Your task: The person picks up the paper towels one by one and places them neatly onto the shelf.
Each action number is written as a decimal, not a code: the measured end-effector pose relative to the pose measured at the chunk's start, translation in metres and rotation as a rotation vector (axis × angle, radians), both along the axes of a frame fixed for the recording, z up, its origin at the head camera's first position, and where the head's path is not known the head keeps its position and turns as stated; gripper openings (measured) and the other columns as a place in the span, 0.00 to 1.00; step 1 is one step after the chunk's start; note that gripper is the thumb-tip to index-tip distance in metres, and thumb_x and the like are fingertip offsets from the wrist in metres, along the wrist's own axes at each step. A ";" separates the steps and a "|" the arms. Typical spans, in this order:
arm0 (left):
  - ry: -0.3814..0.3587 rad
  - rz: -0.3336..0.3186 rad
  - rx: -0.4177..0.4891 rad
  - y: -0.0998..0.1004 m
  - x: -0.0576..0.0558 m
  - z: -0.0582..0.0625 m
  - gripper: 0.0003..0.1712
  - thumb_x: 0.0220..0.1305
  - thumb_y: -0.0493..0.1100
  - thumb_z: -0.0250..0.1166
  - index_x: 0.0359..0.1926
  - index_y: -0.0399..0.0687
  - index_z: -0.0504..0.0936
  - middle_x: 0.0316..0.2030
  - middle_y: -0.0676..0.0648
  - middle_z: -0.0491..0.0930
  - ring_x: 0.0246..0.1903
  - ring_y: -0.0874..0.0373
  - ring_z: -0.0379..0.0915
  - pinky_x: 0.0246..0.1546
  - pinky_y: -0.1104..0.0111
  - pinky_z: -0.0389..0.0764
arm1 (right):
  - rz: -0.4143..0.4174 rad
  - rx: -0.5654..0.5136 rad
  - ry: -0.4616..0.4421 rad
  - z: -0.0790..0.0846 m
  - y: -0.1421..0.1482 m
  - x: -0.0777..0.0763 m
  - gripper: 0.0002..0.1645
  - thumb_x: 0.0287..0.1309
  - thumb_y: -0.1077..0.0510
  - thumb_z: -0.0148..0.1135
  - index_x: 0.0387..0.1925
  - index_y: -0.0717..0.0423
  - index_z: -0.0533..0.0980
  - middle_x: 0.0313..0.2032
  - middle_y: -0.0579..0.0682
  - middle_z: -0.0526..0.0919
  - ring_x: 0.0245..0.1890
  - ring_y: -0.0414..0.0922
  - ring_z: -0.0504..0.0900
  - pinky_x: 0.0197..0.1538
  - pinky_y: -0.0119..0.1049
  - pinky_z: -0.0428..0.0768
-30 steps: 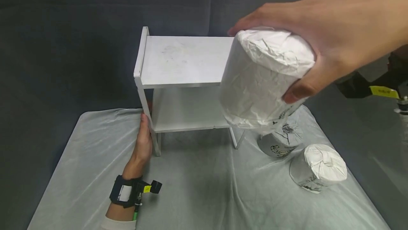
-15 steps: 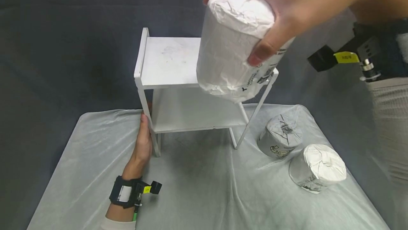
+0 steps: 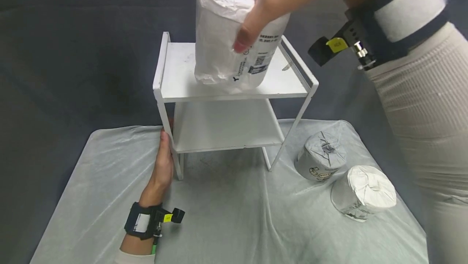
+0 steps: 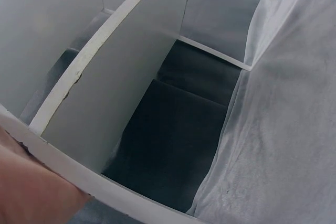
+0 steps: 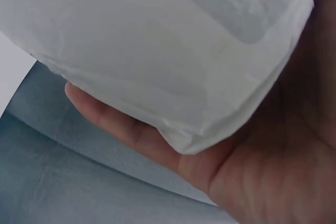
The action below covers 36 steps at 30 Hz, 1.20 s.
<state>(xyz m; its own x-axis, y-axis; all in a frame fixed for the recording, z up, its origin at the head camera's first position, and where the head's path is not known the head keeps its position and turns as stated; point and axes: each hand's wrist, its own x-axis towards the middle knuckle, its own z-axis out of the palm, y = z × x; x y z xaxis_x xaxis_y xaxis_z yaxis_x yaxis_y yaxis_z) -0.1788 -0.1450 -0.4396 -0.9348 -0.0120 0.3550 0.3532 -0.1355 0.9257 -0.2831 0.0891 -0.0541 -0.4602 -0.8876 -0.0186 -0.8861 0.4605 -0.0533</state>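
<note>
My right hand (image 3: 270, 0) holds a white paper-wrapped toilet roll (image 3: 219, 48) from above, thumb on its near side. In the head view the roll overlaps the top board of a white two-tier shelf rack (image 3: 226, 128), slightly tilted. In the right wrist view, the fingers (image 5: 126, 129) lie along the wrapped roll (image 5: 142, 45). My left hand (image 3: 162, 170) grips the rack's left leg, thumb in front and the other fingers mostly hidden behind it. The left wrist view shows part of that hand (image 4: 37, 187) against the rack's white side frame (image 4: 105, 190).
Two more wrapped toilet rolls stand at the right of the cloth-covered table (image 3: 226, 223): one near the rack's right leg (image 3: 321, 156), the other closer to the right edge (image 3: 365, 193). A dark curtain (image 3: 87, 53) hangs behind. The top board has raised side rails.
My right hand has carried the toilet roll left and up from the right side to over the rack's top board, bringing it more upright. The left hand and the rack stay put.
</note>
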 end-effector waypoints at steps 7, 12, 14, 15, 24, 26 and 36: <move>0.001 -0.007 0.011 0.001 -0.002 0.000 0.46 0.83 0.65 0.29 0.84 0.42 0.27 0.84 0.41 0.26 0.83 0.50 0.17 0.80 0.54 0.23 | -0.194 0.052 0.018 0.001 -0.024 0.013 0.57 0.50 0.36 0.82 0.78 0.38 0.64 0.66 0.43 0.76 0.58 0.51 0.83 0.58 0.52 0.85; 0.007 -0.006 0.023 0.002 -0.002 0.001 0.46 0.83 0.65 0.29 0.85 0.43 0.27 0.84 0.40 0.28 0.83 0.48 0.19 0.80 0.53 0.24 | -0.267 0.077 -0.033 -0.001 -0.035 0.006 0.60 0.53 0.37 0.81 0.81 0.37 0.59 0.71 0.46 0.72 0.62 0.54 0.81 0.61 0.55 0.83; 0.020 -0.003 0.028 0.002 -0.002 0.001 0.46 0.83 0.65 0.30 0.85 0.43 0.28 0.84 0.40 0.29 0.84 0.48 0.21 0.80 0.53 0.25 | -0.297 0.083 -0.044 -0.002 -0.039 0.002 0.61 0.53 0.37 0.81 0.82 0.37 0.57 0.72 0.47 0.71 0.64 0.54 0.80 0.62 0.56 0.82; 0.025 0.000 0.029 0.003 -0.002 0.001 0.46 0.83 0.65 0.30 0.85 0.43 0.29 0.85 0.40 0.30 0.84 0.48 0.21 0.80 0.54 0.25 | -0.307 0.086 -0.046 -0.002 -0.041 0.001 0.61 0.53 0.37 0.81 0.82 0.37 0.57 0.72 0.47 0.70 0.65 0.54 0.79 0.63 0.56 0.81; 0.023 0.010 0.028 0.006 -0.002 0.002 0.46 0.84 0.64 0.31 0.85 0.40 0.30 0.85 0.38 0.30 0.84 0.48 0.23 0.81 0.53 0.26 | -0.370 0.127 -0.097 -0.008 -0.058 -0.012 0.69 0.52 0.34 0.81 0.85 0.37 0.49 0.79 0.46 0.61 0.72 0.53 0.73 0.69 0.55 0.76; 0.015 0.008 0.022 0.007 -0.001 0.002 0.46 0.84 0.64 0.30 0.85 0.40 0.30 0.85 0.38 0.30 0.84 0.48 0.23 0.81 0.52 0.26 | -0.373 0.140 -0.099 -0.009 -0.060 -0.015 0.71 0.52 0.33 0.81 0.86 0.38 0.48 0.80 0.46 0.59 0.73 0.53 0.71 0.70 0.56 0.75; 0.023 0.012 0.026 0.009 0.001 0.005 0.44 0.84 0.62 0.30 0.84 0.39 0.29 0.84 0.37 0.29 0.84 0.47 0.22 0.81 0.53 0.25 | -0.435 0.156 -0.131 -0.016 -0.068 -0.024 0.69 0.50 0.31 0.81 0.84 0.37 0.51 0.76 0.48 0.67 0.68 0.52 0.77 0.66 0.52 0.80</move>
